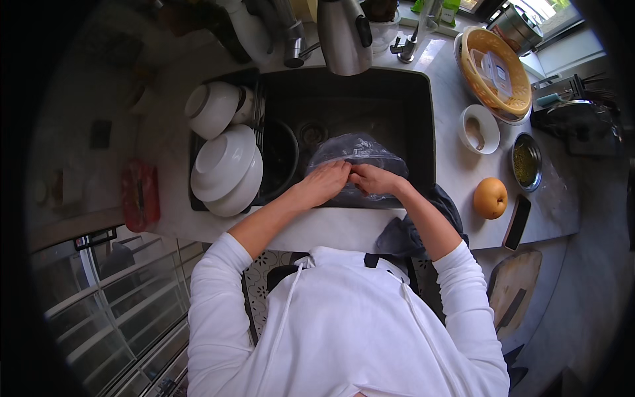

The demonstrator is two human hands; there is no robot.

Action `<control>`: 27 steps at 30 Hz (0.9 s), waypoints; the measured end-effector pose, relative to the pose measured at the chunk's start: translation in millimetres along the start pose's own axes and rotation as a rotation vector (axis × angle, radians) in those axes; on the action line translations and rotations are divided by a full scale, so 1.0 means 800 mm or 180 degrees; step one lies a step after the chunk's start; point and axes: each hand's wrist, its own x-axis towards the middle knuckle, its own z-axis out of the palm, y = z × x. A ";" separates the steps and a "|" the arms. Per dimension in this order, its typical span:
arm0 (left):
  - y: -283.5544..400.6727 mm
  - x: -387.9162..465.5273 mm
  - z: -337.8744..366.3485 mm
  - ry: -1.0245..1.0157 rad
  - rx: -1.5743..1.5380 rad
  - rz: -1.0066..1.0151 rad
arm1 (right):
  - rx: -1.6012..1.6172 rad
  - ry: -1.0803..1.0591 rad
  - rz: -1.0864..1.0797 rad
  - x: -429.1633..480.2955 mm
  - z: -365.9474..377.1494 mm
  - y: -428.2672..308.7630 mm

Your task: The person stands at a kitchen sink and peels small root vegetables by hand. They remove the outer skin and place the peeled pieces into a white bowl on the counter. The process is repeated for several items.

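Both my hands meet over the front part of a dark kitchen sink [387,111], at a clear plastic bag [357,146]. My left hand [328,179] lies over the bag's near side, fingers bent onto the plastic. My right hand [373,179] pinches the film beside it, with the fingertips of both hands touching or nearly so. The bag spreads loosely in the basin beyond and beneath my hands; its contents cannot be made out. A dark round pan or basin [280,159] sits in the sink left of the bag, by the drain [312,133].
White bowls [225,166] lean in a rack on the left. A steel kettle [344,37] and faucet [408,49] stand behind. On the right are a yellow basket [469,59], a white bowl [491,141], a round orange-brown fruit [490,198], a phone [517,222] and a dark cloth [404,235].
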 end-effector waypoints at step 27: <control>0.007 -0.001 -0.008 0.0378 -0.0744 -0.0598 | -0.1357 0.1755 -0.0731 0.001 0.031 -0.008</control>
